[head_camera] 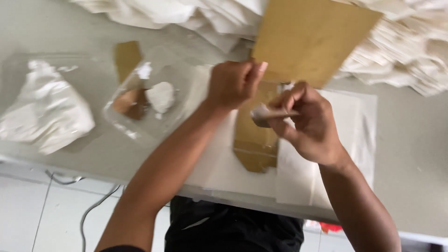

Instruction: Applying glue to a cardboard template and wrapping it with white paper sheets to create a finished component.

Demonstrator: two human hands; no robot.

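Note:
My left hand pinches the lower edge of a brown paper sheet that is lifted and folded back over the table. My right hand grips a small brush or spatula with white paste on its tip, just below that edge. Under both hands lies a brown paper strip on white paper sheets. The view is blurred by motion.
A clear plastic tub holding white paste sits to the left, next to a brown paper scrap. A crumpled white plastic bag lies far left. Stacks of white folded paper line the table's back. Cables trail on the floor.

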